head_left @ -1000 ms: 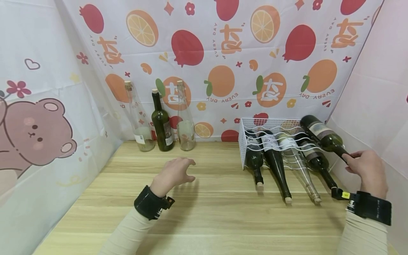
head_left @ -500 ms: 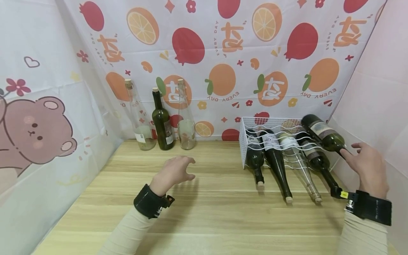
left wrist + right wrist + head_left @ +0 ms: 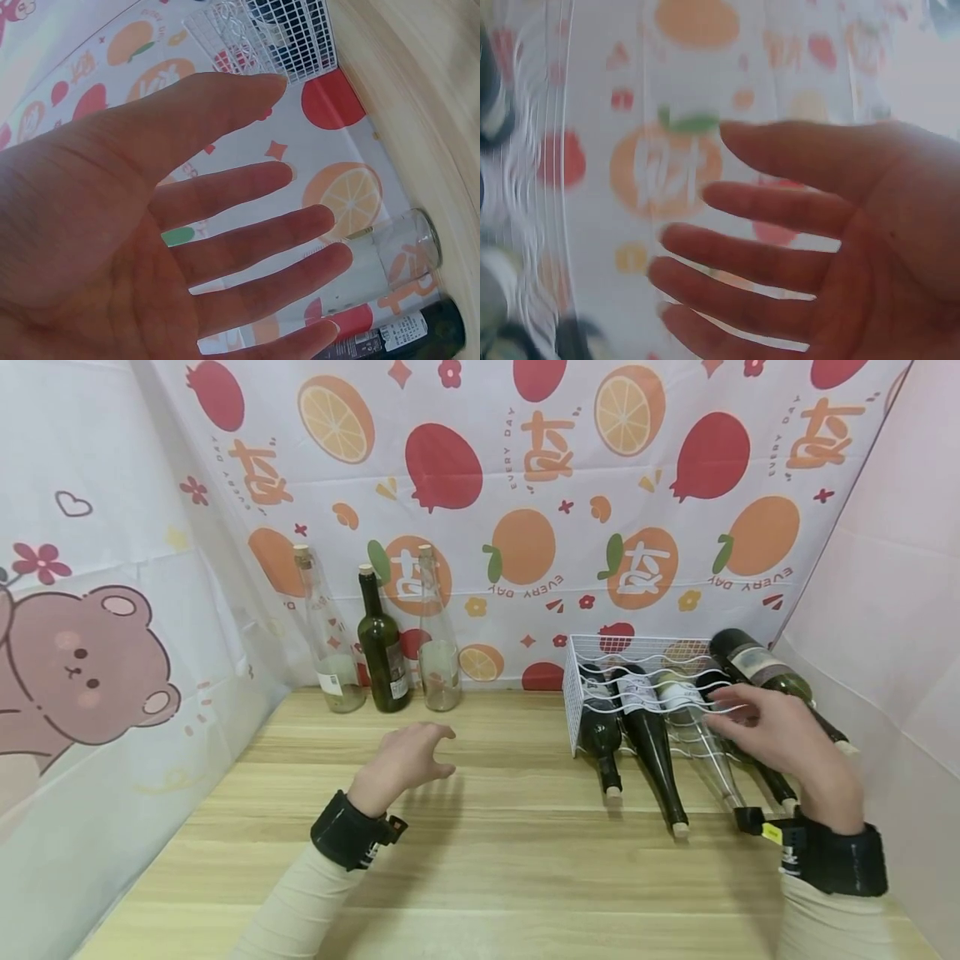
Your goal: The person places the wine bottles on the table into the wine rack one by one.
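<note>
My right hand (image 3: pixel 787 735) hovers over the right part of the white wire wine rack (image 3: pixel 572 702), its fingers relaxed and holding nothing. A dark green wine bottle (image 3: pixel 765 668) lies tilted at the rack's right end, its neck partly behind that hand. Left of it in the rack lie a dark bottle (image 3: pixel 600 727), a dark long-necked bottle (image 3: pixel 652 743), a clear bottle (image 3: pixel 686 697) and another dark bottle (image 3: pixel 772 781), partly hidden by the hand. My left hand (image 3: pixel 401 764) is held above the table with fingers spread and nothing in it, as the left wrist view also shows.
Against the back cloth stand a clear corked bottle (image 3: pixel 341 677), a green corked bottle (image 3: pixel 382 652) and a second clear corked bottle (image 3: pixel 438 668). Printed cloth walls (image 3: pixel 525 460) border the wooden table (image 3: pixel 480 860) at the back and sides.
My right hand has let go of the tilted bottle's neck and moved left over the rack. The bottle stays at the rack's right end. My left hand has barely moved.
</note>
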`<state>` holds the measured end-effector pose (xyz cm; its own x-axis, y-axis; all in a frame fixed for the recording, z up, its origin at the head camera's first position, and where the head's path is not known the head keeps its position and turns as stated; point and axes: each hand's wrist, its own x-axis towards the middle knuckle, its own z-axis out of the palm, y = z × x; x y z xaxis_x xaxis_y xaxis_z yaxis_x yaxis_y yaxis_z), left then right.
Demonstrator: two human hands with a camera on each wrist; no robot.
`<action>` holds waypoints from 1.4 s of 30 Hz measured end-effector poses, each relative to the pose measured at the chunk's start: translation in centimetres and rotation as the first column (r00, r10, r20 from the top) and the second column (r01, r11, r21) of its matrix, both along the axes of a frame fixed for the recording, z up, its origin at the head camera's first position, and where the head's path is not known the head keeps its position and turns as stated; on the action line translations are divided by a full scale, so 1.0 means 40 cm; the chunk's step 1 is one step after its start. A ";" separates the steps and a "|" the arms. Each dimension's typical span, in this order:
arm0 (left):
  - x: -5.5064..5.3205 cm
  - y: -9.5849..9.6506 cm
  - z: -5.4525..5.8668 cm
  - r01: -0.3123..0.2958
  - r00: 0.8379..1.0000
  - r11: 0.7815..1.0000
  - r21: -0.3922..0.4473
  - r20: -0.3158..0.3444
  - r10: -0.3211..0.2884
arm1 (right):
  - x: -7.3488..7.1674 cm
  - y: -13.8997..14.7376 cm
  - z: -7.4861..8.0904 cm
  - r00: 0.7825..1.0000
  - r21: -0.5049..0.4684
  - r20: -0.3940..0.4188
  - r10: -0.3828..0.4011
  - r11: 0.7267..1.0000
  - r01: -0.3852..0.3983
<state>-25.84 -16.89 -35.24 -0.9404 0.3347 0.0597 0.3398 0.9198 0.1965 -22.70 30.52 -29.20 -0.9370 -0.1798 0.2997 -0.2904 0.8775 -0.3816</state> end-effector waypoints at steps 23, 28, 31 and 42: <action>-0.125 -0.051 -0.045 -0.054 0.998 0.983 0.178 -0.018 0.058 | 0.022 -0.278 -0.049 0.850 0.156 0.196 0.489 0.840 -0.520; -0.177 -0.058 -0.097 -0.080 0.994 0.961 0.265 -0.045 0.095 | 0.025 -0.291 -0.056 0.802 0.136 0.231 0.552 0.797 -0.588; -0.216 -0.048 -0.119 -0.097 0.991 0.945 0.313 -0.056 0.120 | 0.026 -0.290 -0.061 0.793 0.133 0.231 0.563 0.789 -0.599; -0.348 -0.062 -0.145 -0.288 0.957 0.861 0.419 0.099 0.272 | 0.028 -0.284 -0.063 0.805 0.140 0.239 0.543 0.801 -0.582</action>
<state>-39.77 -19.35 -41.03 -0.9948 0.0071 0.1013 0.0664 0.8003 0.5959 -21.60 19.14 -31.70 -0.6846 -0.7279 0.0386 -0.7000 0.6418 -0.3133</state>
